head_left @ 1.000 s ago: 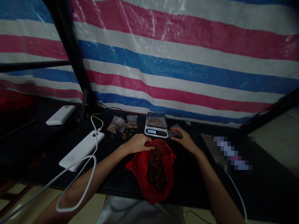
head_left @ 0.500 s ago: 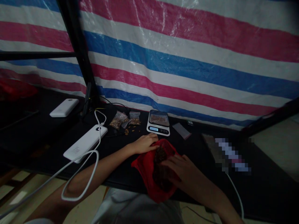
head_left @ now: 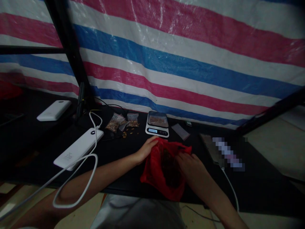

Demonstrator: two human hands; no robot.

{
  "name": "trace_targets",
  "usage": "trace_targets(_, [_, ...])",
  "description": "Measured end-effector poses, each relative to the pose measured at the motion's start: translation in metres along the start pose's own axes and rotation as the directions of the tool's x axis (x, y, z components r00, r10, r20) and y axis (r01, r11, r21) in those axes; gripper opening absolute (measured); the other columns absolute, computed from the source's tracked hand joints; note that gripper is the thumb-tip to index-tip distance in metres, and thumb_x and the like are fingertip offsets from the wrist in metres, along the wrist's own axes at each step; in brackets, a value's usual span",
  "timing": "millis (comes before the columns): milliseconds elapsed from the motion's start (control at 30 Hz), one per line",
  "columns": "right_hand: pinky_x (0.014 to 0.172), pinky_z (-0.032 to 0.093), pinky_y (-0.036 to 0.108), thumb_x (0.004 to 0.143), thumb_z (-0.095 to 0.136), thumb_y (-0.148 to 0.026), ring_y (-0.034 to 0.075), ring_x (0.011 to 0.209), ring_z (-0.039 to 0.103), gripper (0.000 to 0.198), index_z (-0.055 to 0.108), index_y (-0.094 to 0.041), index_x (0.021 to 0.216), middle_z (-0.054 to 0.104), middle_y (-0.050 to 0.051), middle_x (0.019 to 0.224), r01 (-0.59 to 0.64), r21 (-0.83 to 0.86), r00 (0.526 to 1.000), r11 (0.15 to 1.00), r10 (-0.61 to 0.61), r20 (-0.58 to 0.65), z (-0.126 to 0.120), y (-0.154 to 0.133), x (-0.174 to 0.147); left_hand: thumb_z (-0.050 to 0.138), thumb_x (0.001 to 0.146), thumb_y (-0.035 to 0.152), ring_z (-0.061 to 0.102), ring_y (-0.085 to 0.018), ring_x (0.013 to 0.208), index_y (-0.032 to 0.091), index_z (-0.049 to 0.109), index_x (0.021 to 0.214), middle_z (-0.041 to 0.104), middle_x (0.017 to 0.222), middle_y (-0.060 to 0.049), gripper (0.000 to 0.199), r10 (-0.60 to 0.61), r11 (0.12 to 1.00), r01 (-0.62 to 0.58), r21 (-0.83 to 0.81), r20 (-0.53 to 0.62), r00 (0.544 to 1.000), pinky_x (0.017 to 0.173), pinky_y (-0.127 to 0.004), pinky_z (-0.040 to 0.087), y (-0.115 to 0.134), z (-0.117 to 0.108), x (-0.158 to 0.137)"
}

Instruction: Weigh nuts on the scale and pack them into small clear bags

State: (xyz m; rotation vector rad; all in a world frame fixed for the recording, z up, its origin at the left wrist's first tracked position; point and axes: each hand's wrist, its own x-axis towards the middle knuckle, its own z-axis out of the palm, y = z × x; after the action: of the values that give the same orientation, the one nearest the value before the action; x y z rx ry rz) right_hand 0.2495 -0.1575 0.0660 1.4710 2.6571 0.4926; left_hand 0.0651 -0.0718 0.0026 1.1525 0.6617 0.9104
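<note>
A red plastic bag (head_left: 154, 173) stands with its mouth open at the front of the black table, dark brown contents (head_left: 170, 168) showing inside. My left hand (head_left: 147, 149) is closed on the bag's far left rim. At the right rim, my right hand (head_left: 190, 163) has its fingers curled against the bag, their tips partly hidden by it. Just beyond the bag sits a white kitchen scale (head_left: 157, 131) with a lit display; a small clear bag of brown pieces (head_left: 157, 120) lies on its dark platform.
Small zip bags of brown pieces (head_left: 114, 123) lie left of the scale, with several loose pieces (head_left: 124, 135) nearby. A flat empty zip bag (head_left: 181, 131) is at its right. A white power bank (head_left: 78, 148) with a looping cable (head_left: 95, 165) lies left; a partly blurred phone (head_left: 211, 146) lies right.
My right hand has come up out of the bag's mouth to its right rim. The bag has opened wider and turned a little. The view has shifted slightly.
</note>
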Motion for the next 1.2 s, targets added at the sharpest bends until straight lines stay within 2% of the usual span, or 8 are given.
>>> trace_targets(67, [0.075, 0.045, 0.036, 0.074, 0.043, 0.001, 0.023, 0.089, 0.063, 0.036, 0.061, -0.019, 0.098, 0.066, 0.010, 0.099, -0.028, 0.035, 0.999, 0.999, 0.029, -0.015, 0.004, -0.006, 0.006, 0.050, 0.079, 0.050, 0.061, -0.021, 0.090, 0.019, 0.056, 0.095, 0.065, 0.105, -0.007, 0.035, -0.030, 0.991, 0.029, -0.133, -0.005, 1.000, 0.080, -0.033, 0.046, 0.004, 0.003, -0.004])
trace_targets(167, [0.066, 0.045, 0.031, 0.077, 0.044, -0.002, 0.019, 0.077, 0.064, 0.031, 0.060, -0.020, 0.097, 0.066, 0.008, 0.098, -0.130, 0.065, 0.991, 0.989, 0.129, 0.019, 0.008, -0.015, 0.016, 0.058, 0.075, 0.046, 0.062, -0.022, 0.094, 0.020, 0.057, 0.093, 0.065, 0.108, -0.007, 0.032, -0.011, 0.973, 0.022, -0.231, 0.047, 0.999, 0.083, -0.034, 0.046, 0.007, 0.001, -0.005])
trace_targets(267, [0.061, 0.044, 0.029, 0.079, 0.045, -0.003, 0.017, 0.073, 0.064, 0.030, 0.060, -0.022, 0.097, 0.067, 0.006, 0.096, -0.187, 0.102, 0.982, 0.977, 0.183, 0.041, 0.009, -0.022, 0.025, 0.060, 0.074, 0.044, 0.063, -0.023, 0.095, 0.019, 0.057, 0.094, 0.065, 0.108, -0.008, 0.032, 0.022, 0.959, -0.021, -0.283, 0.002, 1.000, 0.084, -0.036, 0.047, 0.002, -0.008, 0.002])
trace_targets(400, [0.065, 0.044, 0.027, 0.079, 0.043, -0.002, 0.016, 0.079, 0.064, 0.037, 0.059, -0.025, 0.103, 0.067, 0.003, 0.099, -0.153, 0.200, 0.988, 0.968, 0.152, 0.019, 0.011, -0.031, 0.031, 0.060, 0.072, 0.050, 0.064, -0.024, 0.092, 0.017, 0.057, 0.094, 0.065, 0.109, -0.010, 0.041, 0.032, 0.964, -0.053, -0.262, -0.083, 0.996, 0.083, -0.037, 0.047, -0.004, -0.021, 0.014])
trace_targets(600, [0.070, 0.043, 0.031, 0.080, 0.041, 0.000, 0.019, 0.089, 0.062, 0.044, 0.057, -0.024, 0.114, 0.063, 0.004, 0.114, -0.097, 0.162, 0.994, 0.982, 0.104, -0.037, 0.017, -0.044, 0.037, 0.061, 0.073, 0.046, 0.065, -0.023, 0.090, 0.015, 0.060, 0.093, 0.067, 0.107, -0.009, 0.037, 0.004, 0.951, -0.061, -0.302, -0.186, 0.982, 0.087, -0.038, 0.047, -0.006, -0.030, 0.024])
trace_targets(800, [0.072, 0.044, 0.032, 0.082, 0.045, -0.006, 0.021, 0.089, 0.060, 0.034, 0.061, -0.022, 0.108, 0.065, 0.004, 0.107, 0.006, 0.282, 0.990, 0.960, 0.033, -0.134, 0.027, -0.049, 0.050, 0.067, 0.068, 0.044, 0.062, -0.027, 0.098, 0.012, 0.065, 0.084, 0.069, 0.099, -0.012, 0.036, -0.002, 0.907, -0.037, -0.419, -0.091, 0.996, 0.092, -0.038, 0.043, -0.006, -0.027, 0.024])
trace_targets(1000, [0.081, 0.044, 0.034, 0.078, 0.050, -0.006, 0.021, 0.097, 0.059, 0.035, 0.062, -0.025, 0.106, 0.065, 0.003, 0.106, 0.021, 0.567, 0.991, 0.823, 0.058, -0.120, 0.040, -0.041, 0.066, 0.074, 0.059, 0.035, 0.064, -0.027, 0.089, 0.011, 0.067, 0.078, 0.071, 0.081, -0.008, 0.031, 0.004, 0.868, -0.068, -0.492, -0.131, 0.991, 0.090, -0.037, 0.042, -0.001, -0.036, 0.027])
trace_targets(1200, [0.084, 0.043, 0.036, 0.073, 0.060, -0.009, 0.021, 0.098, 0.060, 0.033, 0.065, -0.027, 0.101, 0.067, 0.002, 0.106, 0.050, 0.783, 0.999, 0.620, -0.020, -0.048, 0.043, -0.025, 0.069, 0.070, 0.063, 0.033, 0.064, -0.025, 0.088, 0.011, 0.068, 0.082, 0.071, 0.084, -0.008, 0.029, -0.037, 0.881, -0.013, -0.473, -0.095, 0.995, 0.090, -0.035, 0.042, 0.001, -0.040, 0.028])
